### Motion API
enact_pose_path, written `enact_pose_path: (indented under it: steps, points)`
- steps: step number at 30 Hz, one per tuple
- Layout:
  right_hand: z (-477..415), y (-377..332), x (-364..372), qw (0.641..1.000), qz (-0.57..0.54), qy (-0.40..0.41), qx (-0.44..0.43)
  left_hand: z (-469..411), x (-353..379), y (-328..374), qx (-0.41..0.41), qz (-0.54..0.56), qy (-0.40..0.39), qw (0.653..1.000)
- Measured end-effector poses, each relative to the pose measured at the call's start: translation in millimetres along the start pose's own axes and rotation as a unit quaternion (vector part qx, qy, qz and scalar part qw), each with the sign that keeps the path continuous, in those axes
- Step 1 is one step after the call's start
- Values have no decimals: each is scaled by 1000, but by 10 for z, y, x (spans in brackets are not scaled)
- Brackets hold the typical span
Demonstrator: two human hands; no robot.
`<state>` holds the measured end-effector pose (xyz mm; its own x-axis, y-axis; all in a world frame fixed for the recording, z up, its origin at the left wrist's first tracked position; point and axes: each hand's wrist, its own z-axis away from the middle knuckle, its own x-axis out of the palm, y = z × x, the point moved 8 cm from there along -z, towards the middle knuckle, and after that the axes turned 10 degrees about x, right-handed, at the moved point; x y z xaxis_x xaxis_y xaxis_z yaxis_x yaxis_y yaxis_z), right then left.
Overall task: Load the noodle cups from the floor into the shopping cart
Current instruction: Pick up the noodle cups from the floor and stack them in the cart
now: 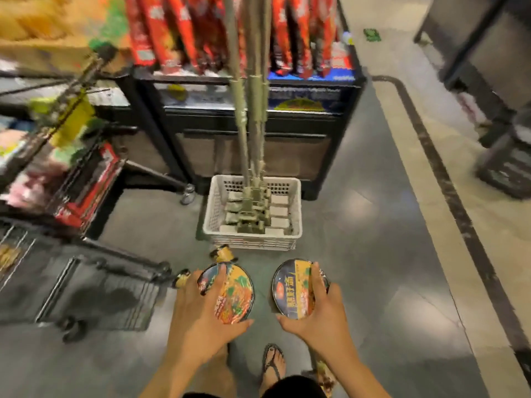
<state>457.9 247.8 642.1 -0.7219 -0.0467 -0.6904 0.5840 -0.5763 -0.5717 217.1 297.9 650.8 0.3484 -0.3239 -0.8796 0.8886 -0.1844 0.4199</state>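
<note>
I hold two noodle cups above the grey floor, lids facing up. My left hand (201,314) grips a cup with a black rim and an orange, green and red lid (235,294). My right hand (321,314) grips a cup with a dark blue and yellow lid (290,291). Two more cups lie on the floor beyond my left hand, one (222,253) near the basket and one (181,278) partly hidden by my fingers. The shopping cart (86,285) stands at the left, its dark wire frame and wheels low beside my left hand.
A white plastic basket (253,239) with mop heads and long handles stands on the floor just ahead. Behind it is a black shelf unit (258,116) with red packets. Further racks stand at the left and far right. My sandalled feet (274,366) are below the cups.
</note>
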Motion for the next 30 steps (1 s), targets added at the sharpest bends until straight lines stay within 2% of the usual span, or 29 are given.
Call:
enact_pose_path:
  steps: [7,12,17,23,30]
  points:
    - [318,-706,555,983,87,-112,-120,983,-499,-735,-152,38,137,978]
    - [536,-1278,939,966,139,-131,-176,1541,-732,-1255,-235,82,195,949]
    - [804,-1942,1431,952,164,-137,-221,1931,-978,-1803,-270,99,247,926]
    - [1191,-2643,2237,946,156,-140,-246,2466,-1499,-2697,-300,65,308,901]
    - [1649,-3299,3102,940,146,-172,-257,2978,-1734,-3652,-319,59,312,893]
